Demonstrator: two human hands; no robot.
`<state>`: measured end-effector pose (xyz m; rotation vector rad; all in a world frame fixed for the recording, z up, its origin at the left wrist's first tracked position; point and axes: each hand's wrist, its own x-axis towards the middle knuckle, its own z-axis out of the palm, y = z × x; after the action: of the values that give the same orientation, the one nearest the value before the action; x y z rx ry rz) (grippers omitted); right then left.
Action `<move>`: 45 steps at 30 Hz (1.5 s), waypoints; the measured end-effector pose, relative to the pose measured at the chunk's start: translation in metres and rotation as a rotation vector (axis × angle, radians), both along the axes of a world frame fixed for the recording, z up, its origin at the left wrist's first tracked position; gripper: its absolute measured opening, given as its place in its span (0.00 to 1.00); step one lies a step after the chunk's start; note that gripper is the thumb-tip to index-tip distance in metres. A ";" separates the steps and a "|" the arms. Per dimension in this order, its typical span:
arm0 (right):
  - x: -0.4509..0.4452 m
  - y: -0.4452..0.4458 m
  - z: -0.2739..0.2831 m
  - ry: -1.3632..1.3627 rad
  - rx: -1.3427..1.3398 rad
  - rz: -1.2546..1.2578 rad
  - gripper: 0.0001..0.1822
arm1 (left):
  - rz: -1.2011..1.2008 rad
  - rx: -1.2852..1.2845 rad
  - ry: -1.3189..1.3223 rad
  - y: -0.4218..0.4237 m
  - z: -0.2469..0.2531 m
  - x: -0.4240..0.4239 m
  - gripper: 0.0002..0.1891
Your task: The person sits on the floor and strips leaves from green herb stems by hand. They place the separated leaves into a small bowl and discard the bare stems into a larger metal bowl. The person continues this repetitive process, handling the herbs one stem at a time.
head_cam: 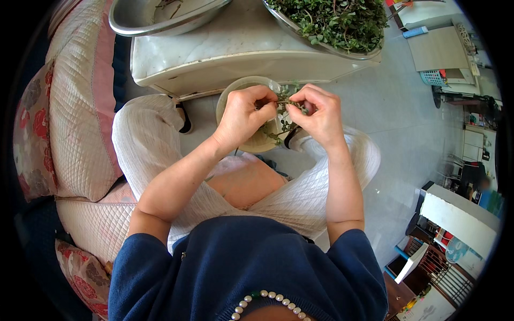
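Note:
A leafy green sprig (288, 125), which looks like purslane, is pinched between my two hands. My left hand (245, 113) grips its stem between thumb and forefinger. My right hand (321, 111) pinches the same sprig a short way to the right, with leaves showing around its fingers. Both hands are above a round pale-yellow tub (263, 145) standing on the floor between my legs. My hands and the sprig hide much of the tub's inside. Beyond them, a heap of similar greens (341, 24) fills a metal basin (363, 56).
A second metal basin (192, 25), holding a few stems (175, 11), rests on the marble-topped table (176, 52). To my left is a quilted sofa cover (74, 132) with a floral cushion (34, 132). Furniture (457, 216) stands along the right, where a blurred person appears.

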<state>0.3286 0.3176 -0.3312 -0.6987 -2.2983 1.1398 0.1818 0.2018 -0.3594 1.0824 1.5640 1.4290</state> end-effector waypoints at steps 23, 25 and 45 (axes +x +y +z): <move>0.025 0.029 0.005 0.336 -0.717 0.097 0.08 | 0.493 0.182 0.933 0.055 0.133 -0.158 0.13; 0.028 0.029 0.002 0.321 -0.786 0.067 0.08 | 0.474 0.292 1.108 0.047 0.114 -0.138 0.11; 0.011 0.009 0.003 0.114 -0.541 0.049 0.07 | 0.063 0.240 0.595 -0.004 0.025 -0.008 0.07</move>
<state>0.3399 0.3268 -0.3280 -0.7425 -1.9266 1.8028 0.1738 0.1977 -0.3346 1.7322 1.8686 1.4381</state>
